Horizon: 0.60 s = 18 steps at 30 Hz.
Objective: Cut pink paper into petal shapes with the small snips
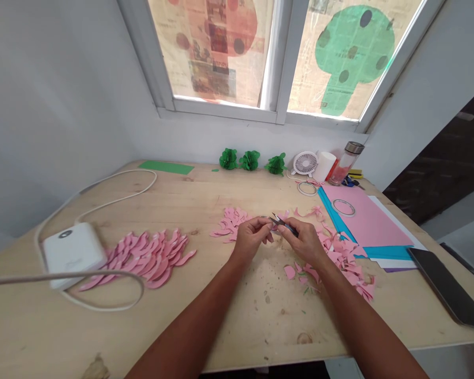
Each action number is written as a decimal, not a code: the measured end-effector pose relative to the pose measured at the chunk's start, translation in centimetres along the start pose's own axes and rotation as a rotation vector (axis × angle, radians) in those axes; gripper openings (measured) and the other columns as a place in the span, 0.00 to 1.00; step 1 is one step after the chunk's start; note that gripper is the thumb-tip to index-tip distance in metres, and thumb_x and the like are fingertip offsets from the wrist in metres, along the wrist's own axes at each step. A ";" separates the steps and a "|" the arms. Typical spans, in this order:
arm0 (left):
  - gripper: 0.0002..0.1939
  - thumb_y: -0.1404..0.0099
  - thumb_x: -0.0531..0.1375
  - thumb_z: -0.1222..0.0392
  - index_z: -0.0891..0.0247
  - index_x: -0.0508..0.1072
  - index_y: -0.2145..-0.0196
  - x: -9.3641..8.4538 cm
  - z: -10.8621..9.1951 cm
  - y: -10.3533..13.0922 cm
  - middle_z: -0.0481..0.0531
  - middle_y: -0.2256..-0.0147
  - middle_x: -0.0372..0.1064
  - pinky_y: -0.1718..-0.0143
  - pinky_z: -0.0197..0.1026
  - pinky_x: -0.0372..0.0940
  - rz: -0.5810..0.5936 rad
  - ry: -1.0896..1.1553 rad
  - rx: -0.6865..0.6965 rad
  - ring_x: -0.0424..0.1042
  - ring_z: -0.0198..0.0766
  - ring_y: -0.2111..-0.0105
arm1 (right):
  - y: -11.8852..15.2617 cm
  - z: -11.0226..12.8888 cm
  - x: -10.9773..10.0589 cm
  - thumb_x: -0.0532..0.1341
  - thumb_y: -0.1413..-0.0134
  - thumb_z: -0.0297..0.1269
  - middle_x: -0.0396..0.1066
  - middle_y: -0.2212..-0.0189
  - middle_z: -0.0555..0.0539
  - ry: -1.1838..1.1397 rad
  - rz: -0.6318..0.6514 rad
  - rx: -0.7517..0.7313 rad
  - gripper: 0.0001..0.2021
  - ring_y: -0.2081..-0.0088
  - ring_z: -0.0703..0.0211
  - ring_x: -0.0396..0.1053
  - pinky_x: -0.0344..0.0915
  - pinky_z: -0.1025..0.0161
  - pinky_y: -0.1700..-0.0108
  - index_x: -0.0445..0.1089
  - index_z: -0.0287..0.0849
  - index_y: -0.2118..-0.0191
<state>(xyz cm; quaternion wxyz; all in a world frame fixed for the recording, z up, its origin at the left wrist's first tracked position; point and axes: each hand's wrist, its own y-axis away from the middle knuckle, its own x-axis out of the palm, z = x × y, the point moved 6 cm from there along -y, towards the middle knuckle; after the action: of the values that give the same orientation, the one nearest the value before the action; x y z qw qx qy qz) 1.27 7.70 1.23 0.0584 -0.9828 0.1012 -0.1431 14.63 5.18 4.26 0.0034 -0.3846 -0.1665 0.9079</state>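
Over the middle of the table, my right hand [306,242] is closed around a pair of small dark scissors [285,226], whose blades point left with their tips slightly apart. Right at the blades, my left hand [249,238] is closed in a pinch; whatever sits between its fingertips is too small to make out. Behind that hand lies a small heap of pink paper pieces [231,221]. Pink paper scraps [345,258] are scattered around and beyond my right forearm. Further left, curved pink paper petals [154,258] are laid in overlapping rows.
A white power bank [73,252] with a looping cable stands at left. Three green paper shapes [248,160], a small fan [305,163] and a glass bottle [345,163] line the back. Coloured paper sheets [373,218], a tape roll [343,207] and a phone [448,287] lie at right.
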 end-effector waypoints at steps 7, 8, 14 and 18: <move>0.07 0.49 0.62 0.58 0.66 0.73 0.75 -0.2 0.4 -0.2 0.47 0.83 0.66 0.81 0.33 0.57 -0.002 0.001 0.004 0.64 0.30 0.83 | 0.0 -0.4 0.0 0.54 0.45 0.47 0.59 0.82 0.53 0.065 -0.015 -0.006 0.16 0.78 0.66 0.56 0.50 0.69 0.74 0.69 0.39 0.70; 0.08 0.49 0.63 0.58 0.66 0.73 0.75 -0.3 0.5 -0.3 0.47 0.83 0.67 0.81 0.33 0.58 -0.006 0.003 0.006 0.64 0.30 0.83 | 0.0 -0.4 -0.1 0.54 0.46 0.47 0.59 0.82 0.53 0.070 -0.017 -0.005 0.16 0.78 0.66 0.56 0.50 0.69 0.75 0.69 0.39 0.71; 0.10 0.49 0.62 0.56 0.67 0.72 0.74 -1.1 0.9 -0.7 0.47 0.83 0.67 0.81 0.34 0.58 -0.076 0.039 0.010 0.64 0.31 0.83 | 0.0 -0.3 0.0 0.53 0.46 0.47 0.59 0.83 0.53 0.068 -0.013 -0.019 0.17 0.79 0.66 0.55 0.48 0.69 0.76 0.69 0.39 0.72; 0.10 0.49 0.62 0.56 0.67 0.72 0.74 -1.2 0.9 -0.8 0.47 0.84 0.66 0.82 0.34 0.57 -0.087 0.050 0.005 0.64 0.31 0.83 | 0.1 -0.1 0.1 0.52 0.44 0.46 0.59 0.82 0.53 0.059 0.006 -0.028 0.17 0.79 0.67 0.55 0.48 0.69 0.76 0.70 0.39 0.70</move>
<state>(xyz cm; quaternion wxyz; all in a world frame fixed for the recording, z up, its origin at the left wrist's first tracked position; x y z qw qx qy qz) 0.55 8.80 0.18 0.0522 -0.9822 0.0596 -0.1704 14.62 5.18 4.09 0.0002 -0.4115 -0.1780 0.8938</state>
